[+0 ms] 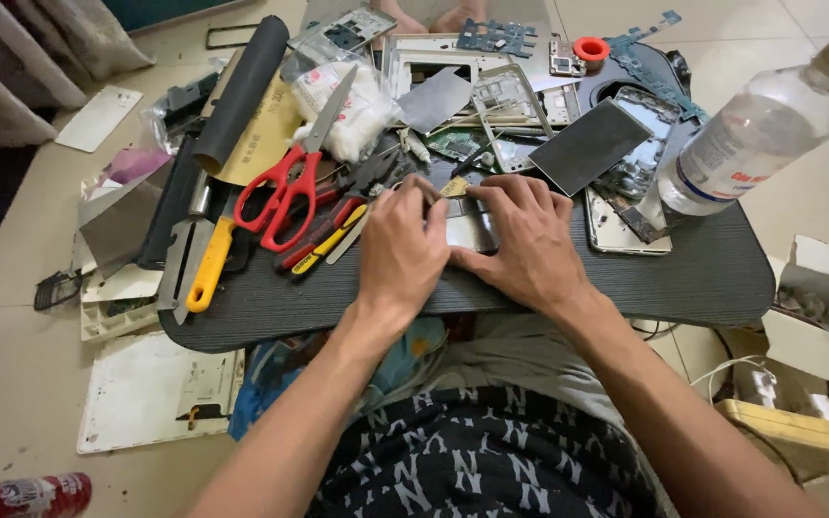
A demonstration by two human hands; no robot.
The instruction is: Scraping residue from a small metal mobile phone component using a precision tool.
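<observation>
My left hand and my right hand rest side by side on a flat grey phone part in the middle of a dark lap table. The left fingers pinch a thin tool whose small yellowish tip sticks out at the part's far edge. My right hand presses down on the part with spread fingers. Most of the part is hidden under both hands.
Red-handled scissors, a yellow-handled scraper and screwdrivers lie left of my hands. Phone frames, a dark panel and circuit boards crowd the far side. A clear plastic bottle stands at right, a black roll at left.
</observation>
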